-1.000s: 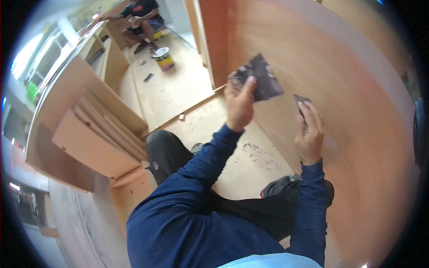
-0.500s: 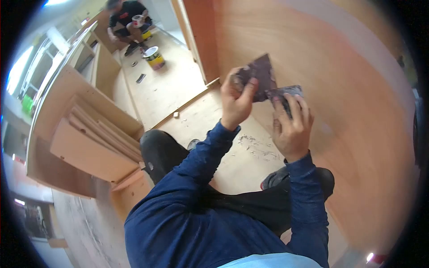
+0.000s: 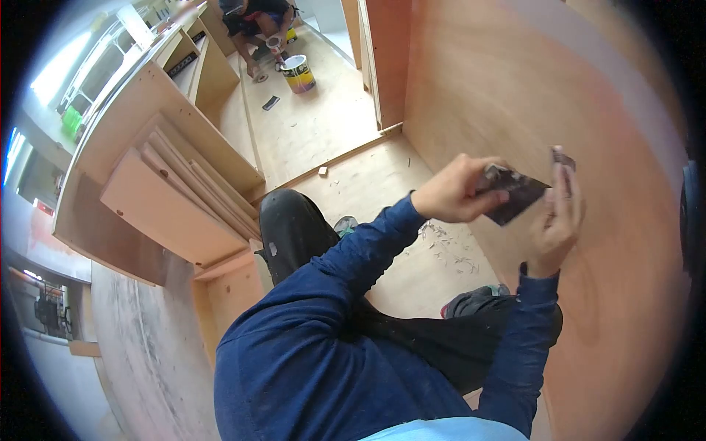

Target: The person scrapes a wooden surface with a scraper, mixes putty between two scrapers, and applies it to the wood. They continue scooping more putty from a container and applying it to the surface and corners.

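Note:
My left hand [image 3: 463,189] grips a dark, flat scraper blade [image 3: 517,200] smeared with pale material, its thumb lying on the near face. To the right, my right hand [image 3: 557,220] holds a second, smaller dark scraper [image 3: 562,159], now seen nearly edge-on between the fingers. The larger blade's right corner comes close to my right fingers; whether they touch I cannot tell. Both hands are in front of the wooden panel [image 3: 603,110] on the right.
Beyond a floor strip, a person [image 3: 257,22] crouches by an open yellow-and-black can [image 3: 299,75]. A dark flat piece [image 3: 271,103] and a small wood block [image 3: 323,171] lie on the floor. Boards [image 3: 173,198] lean at left. Shavings [image 3: 452,250] lie beneath my hands.
Both hands have shifted right and lower in view. The larger blade has tilted to point down-right, and the smaller one has turned upright. The view has swung, moving the background rightward.

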The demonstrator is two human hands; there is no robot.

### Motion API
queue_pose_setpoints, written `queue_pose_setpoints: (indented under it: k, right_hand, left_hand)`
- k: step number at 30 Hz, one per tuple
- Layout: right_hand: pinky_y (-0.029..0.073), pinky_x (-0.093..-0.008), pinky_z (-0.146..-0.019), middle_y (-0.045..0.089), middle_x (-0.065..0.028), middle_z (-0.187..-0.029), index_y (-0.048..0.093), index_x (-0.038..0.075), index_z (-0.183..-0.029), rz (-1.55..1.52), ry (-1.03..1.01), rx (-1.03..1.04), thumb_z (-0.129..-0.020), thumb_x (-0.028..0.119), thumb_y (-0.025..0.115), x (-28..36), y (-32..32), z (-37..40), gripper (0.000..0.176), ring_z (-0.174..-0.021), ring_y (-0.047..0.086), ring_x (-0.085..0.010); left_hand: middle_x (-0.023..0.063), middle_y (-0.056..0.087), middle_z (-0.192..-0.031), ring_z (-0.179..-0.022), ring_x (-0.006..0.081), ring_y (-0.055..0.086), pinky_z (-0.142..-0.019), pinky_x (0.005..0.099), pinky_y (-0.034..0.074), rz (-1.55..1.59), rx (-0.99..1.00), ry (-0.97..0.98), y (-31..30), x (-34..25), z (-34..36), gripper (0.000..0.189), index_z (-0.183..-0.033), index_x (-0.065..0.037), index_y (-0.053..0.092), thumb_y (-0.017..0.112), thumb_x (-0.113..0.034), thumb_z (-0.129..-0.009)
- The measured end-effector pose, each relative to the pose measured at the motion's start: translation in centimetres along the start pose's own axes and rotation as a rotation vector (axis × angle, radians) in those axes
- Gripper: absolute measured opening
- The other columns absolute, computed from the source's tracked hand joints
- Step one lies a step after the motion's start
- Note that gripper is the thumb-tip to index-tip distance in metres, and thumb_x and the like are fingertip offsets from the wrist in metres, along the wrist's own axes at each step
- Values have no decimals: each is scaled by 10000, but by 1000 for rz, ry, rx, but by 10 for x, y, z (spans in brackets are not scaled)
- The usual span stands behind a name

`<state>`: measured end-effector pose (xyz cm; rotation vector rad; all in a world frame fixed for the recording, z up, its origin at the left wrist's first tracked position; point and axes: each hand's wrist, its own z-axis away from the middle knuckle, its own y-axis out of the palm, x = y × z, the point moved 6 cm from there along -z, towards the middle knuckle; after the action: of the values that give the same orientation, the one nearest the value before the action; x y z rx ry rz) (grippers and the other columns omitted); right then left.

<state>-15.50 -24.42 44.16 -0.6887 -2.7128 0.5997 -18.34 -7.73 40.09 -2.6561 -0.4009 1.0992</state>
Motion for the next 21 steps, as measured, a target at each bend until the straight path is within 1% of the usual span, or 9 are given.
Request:
queue_pose_setpoints:
  k: [2, 4, 7, 8, 11, 14, 15, 19, 21]
  right_hand:
    - [425, -392, -915, 571, -148, -1210, 572, -2, -1217, -176, 161, -124, -953, 131, 452, -19, -14, -6, 319, -1092, 546, -317]
    - [433, -369, -911, 573, -170, -1211, 559, -42, -1212, -217, 192, -185, -963, 128, 440, -26, -17, 0, 325, -1104, 542, -315]
    - [420, -384, -931, 571, -192, -1204, 556, -42, -1218, -335, 281, -191, -955, 117, 439, -23, -14, 6, 328, -1112, 538, -321]
    - [417, -394, -933, 563, -193, -1208, 559, -41, -1213, -337, 166, -129, -950, 120, 444, -12, -9, 7, 330, -1110, 533, -335]
    - [407, -424, -932, 546, -195, -1215, 576, -21, -1197, -361, -20, -12, -920, 134, 482, 21, 4, 12, 331, -1108, 518, -369]
    - [400, -459, -915, 533, -196, -1214, 604, 19, -1170, -376, -174, 104, -859, 148, 556, 52, 15, 22, 340, -1106, 499, -402]
    - [398, -473, -898, 529, -197, -1211, 618, 41, -1154, -363, -251, 167, -822, 151, 597, 61, 19, 27, 351, -1105, 491, -414]
    - [398, -457, -833, 534, -189, -1194, 638, 68, -1130, -423, -278, 244, -772, 119, 644, 79, 23, 32, 362, -1079, 492, -392]
    - [398, -458, -836, 536, -183, -1193, 639, 72, -1132, -427, -288, 240, -767, 116, 645, 80, 23, 31, 367, -1080, 492, -390]
  left_hand:
    - [101, 618, -751, -653, 128, 592, -658, 247, 480, -110, -115, 81, 0, -28, -9, 309, -1060, 10, 525, 672, -40, -793]
    - [64, 613, -907, -784, 126, 613, -764, 243, 491, 360, -301, -365, -6, -7, -8, 403, -1135, -5, 455, 683, -37, -804]
    - [35, 584, -908, -710, 126, 605, -620, 261, 517, 945, -405, -474, -3, 36, -3, 307, -1121, -30, 466, 602, -167, -882]
    - [31, 584, -867, -648, 129, 599, -564, 262, 510, 1131, -519, -555, 3, 46, -3, 274, -1075, -38, 503, 570, -241, -903]
    - [40, 587, -775, -580, 155, 592, -520, 273, 498, 1544, -491, -360, 13, 71, 13, 318, -944, -70, 557, 502, -381, -905]
    - [61, 588, -717, -599, 199, 608, -540, 297, 510, 1692, -426, -408, 29, 84, 17, 361, -859, -101, 563, 466, -448, -892]
    - [76, 600, -718, -616, 234, 616, -553, 331, 519, 1665, -740, -651, 26, 59, 14, 340, -882, -94, 568, 482, -423, -888]
    - [95, 619, -790, -652, 266, 627, -560, 351, 527, 1831, -336, -444, 34, 88, 17, 347, -964, -73, 551, 494, -407, -891]
    - [96, 619, -785, -660, 271, 630, -567, 356, 531, 1856, -312, -426, 36, 94, 19, 336, -977, -75, 542, 492, -397, -898]
